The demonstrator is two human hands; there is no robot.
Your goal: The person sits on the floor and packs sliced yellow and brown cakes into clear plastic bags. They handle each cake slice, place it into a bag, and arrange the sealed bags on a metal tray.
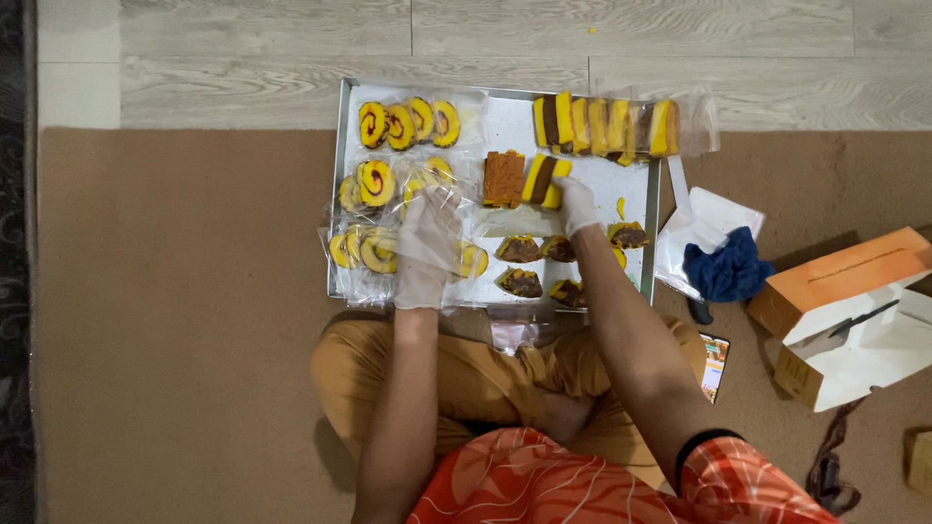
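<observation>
metal tray (342, 184) on tan carpet, wrapped swirl roll slices (377, 182) at its left side. left hand (427, 247), gloved, fingers spread flat over a clear plastic bag (456, 209) just right of the rolls, not clenched. right hand (579, 206), gloved, pinches a yellow-brown layered cake slice (542, 180) mid-tray. blue cloth (726, 269) and open orange box (845, 315) on the floor to the right.

Tray (342, 175) crowded with wrapped cakes (388, 184); bare centre strip; carpet (175, 291) left open
</observation>
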